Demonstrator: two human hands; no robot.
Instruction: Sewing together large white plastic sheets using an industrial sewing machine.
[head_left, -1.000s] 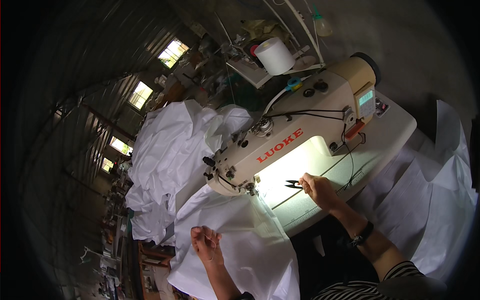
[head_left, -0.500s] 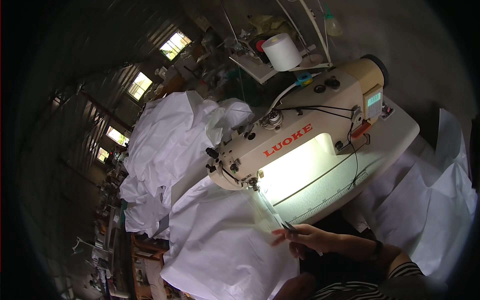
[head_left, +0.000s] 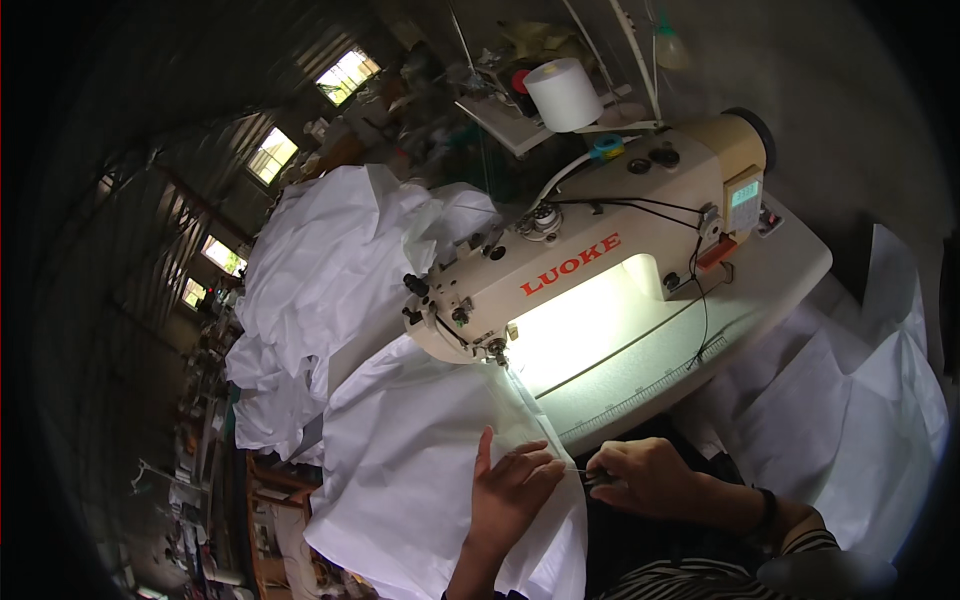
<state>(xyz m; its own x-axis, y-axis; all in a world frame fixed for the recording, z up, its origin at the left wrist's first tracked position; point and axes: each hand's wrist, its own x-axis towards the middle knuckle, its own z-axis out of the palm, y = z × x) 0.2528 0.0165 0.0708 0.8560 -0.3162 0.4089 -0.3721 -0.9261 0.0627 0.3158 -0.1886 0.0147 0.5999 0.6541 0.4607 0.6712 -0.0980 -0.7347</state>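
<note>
Since half a second ago: both hands have come together at the near edge of the white cloth; the left hand, out of sight then, now lies on it.
Desk (head_left: pixel 790 265): pale top, running from lower left to upper right, carrying the machine.
Sewing machine (head_left: pixel 590 265): cream body, long axis from lower left up to upper right, needle end at the lower left, its lamp lighting the bed beneath the arm.
White cloth (head_left: pixel 410 470): one large piece spread from under the needle down toward the person, its right edge running from the needle straight down to the hands; more white fabric (head_left: pixel 320 270) is heaped behind the machine on the left.
Thread cone (head_left: pixel 563 93): white, upright on the stand behind the machine.
Left hand (head_left: pixel 510 490): open and flat, fingers spread and pointing up toward the needle, pressing the cloth at its right edge.
Right hand (head_left: pixel 640 475): closed around small dark snips (head_left: pixel 598 478), tips pointing left at the cloth edge, just beside the left fingertips.
</note>
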